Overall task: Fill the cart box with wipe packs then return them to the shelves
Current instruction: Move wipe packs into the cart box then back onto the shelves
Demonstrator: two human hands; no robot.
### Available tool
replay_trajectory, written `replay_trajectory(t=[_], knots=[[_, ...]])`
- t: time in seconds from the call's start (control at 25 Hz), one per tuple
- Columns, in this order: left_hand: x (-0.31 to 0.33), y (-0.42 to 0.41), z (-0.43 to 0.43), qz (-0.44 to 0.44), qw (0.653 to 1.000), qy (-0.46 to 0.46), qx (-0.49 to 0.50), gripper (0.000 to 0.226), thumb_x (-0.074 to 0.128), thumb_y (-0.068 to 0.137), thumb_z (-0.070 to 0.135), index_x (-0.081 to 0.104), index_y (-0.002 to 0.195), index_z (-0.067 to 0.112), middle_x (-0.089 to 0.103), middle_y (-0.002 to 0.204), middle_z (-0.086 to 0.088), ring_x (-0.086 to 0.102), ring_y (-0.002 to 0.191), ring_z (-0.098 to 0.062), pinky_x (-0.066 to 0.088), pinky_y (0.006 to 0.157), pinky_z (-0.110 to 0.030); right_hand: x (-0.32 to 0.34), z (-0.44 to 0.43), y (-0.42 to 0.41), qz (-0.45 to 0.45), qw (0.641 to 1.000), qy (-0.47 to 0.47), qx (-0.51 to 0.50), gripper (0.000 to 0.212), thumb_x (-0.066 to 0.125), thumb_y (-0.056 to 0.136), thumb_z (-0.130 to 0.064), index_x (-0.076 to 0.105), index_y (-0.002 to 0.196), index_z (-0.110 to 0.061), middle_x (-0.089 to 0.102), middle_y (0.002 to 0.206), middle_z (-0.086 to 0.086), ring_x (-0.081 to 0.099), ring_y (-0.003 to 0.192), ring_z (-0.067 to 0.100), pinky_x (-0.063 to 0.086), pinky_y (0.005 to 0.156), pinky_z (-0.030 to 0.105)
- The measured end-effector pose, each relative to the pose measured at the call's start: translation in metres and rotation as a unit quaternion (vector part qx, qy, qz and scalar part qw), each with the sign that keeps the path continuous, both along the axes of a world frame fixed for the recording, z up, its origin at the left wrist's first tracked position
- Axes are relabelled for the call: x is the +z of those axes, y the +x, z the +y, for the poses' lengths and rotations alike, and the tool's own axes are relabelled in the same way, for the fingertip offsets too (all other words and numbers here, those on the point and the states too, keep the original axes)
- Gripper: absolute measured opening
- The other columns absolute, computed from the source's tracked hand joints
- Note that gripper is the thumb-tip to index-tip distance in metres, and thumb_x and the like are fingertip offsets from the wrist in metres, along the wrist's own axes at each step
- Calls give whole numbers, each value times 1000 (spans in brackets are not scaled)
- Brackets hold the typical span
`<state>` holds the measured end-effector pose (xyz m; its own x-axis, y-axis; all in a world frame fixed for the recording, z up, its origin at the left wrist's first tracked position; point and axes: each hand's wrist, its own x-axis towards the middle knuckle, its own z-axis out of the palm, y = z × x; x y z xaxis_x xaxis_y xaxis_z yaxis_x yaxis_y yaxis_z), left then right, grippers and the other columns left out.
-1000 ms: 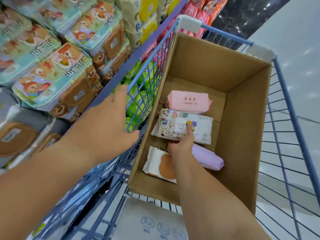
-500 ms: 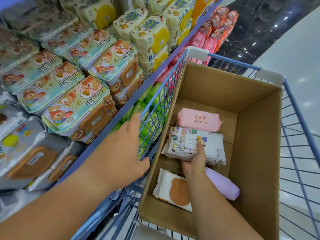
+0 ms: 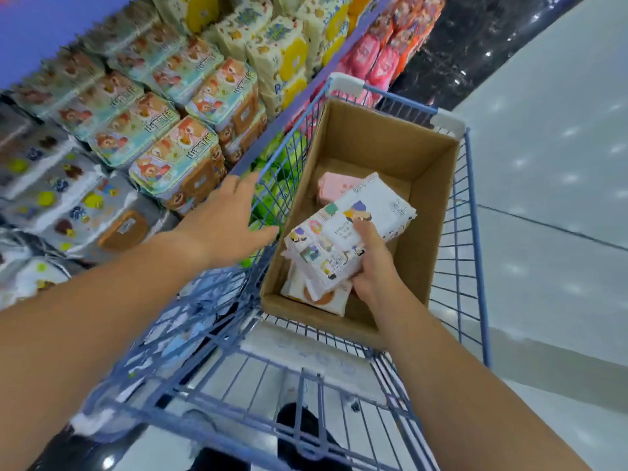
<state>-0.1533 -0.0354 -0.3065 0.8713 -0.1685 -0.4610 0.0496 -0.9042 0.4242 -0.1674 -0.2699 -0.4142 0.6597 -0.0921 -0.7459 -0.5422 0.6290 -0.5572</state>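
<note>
Grips cartoon-print wipe pack [image 3: 350,232] in curled right hand [image 3: 375,270], now raised off cardboard box [image 3: 431,198] floor beneath; likely starts shelf return.

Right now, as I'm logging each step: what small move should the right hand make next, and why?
Probably lift the white pack clear over the box wall and the cart rim, leftward to the shelf packs. The right hand grips it tilted above the pink pack, and the left hand rests open on the cart rim.

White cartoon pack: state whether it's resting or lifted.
Lifted: the right hand grips the white cartoon pack, tilted, above other packs in the box.
</note>
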Motion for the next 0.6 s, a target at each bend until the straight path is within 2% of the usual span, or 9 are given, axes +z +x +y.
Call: replay_trajectory(t=[0.08,0.12,0.24,0.28,0.36,0.4,0.44,0.52,0.6], knots=[[37,-37,2,20,996,-63,53,97,59,90,64,3,162,30,11,169,4,23,153,-23,29,122,-45,57,-1,-24,-17,995,-23,95,37,71,88,-22,67,123,-11,74,117,15,72,107,32,55,95,53],[55,-56,4,39,990,-108,80,99,60,87,68,4,162,33,10,170,8,20,155,-18,27,123,-44,82,-3,-35,-25,989,-32,145,36,68,88,-22,67,122,-11,74,116,16,71,107,33,56,93,52],[106,-109,11,68,944,-245,212,110,62,71,76,11,161,36,20,166,15,27,151,-12,30,121,-38,165,14,-55,-102,939,-43,325,51,69,74,-20,66,123,-9,73,116,22,69,107,42,57,90,54],[121,-122,14,78,914,-298,265,110,66,68,76,17,159,36,28,162,15,35,147,-13,34,117,-37,192,28,-60,-130,915,-50,380,52,70,70,-19,68,121,-9,73,114,22,70,105,42,58,88,53],[140,-145,28,61,826,-421,370,97,79,66,67,35,148,39,52,149,14,58,128,-11,49,103,-35,240,63,-64,-174,857,-56,482,45,69,67,-12,72,112,-10,76,104,18,75,90,34,61,73,40],[151,-159,42,34,786,-457,415,86,83,67,58,43,140,38,65,135,14,68,113,-8,56,89,-30,261,87,-67,-193,825,-57,528,39,68,67,-10,74,106,-12,77,99,16,75,83,28,60,66,35],[160,-174,56,4,757,-474,449,77,84,68,49,48,135,35,73,121,13,74,100,-8,58,76,-26,279,110,-72,-212,791,-64,571,36,69,68,-9,76,103,-14,77,98,15,75,81,26,59,66,34],[176,-209,88,-44,717,-490,494,74,87,69,42,54,133,27,78,108,9,77,88,-10,57,63,-24,306,155,-81,-247,710,-113,650,44,75,69,-16,73,113,-18,77,105,12,76,92,29,60,81,44],[187,-253,119,-90,688,-499,520,69,89,71,31,57,131,21,79,98,8,76,80,-9,56,60,-24,327,200,-98,-267,634,-163,707,53,83,69,-22,67,120,-23,78,107,6,75,96,27,58,90,52]])
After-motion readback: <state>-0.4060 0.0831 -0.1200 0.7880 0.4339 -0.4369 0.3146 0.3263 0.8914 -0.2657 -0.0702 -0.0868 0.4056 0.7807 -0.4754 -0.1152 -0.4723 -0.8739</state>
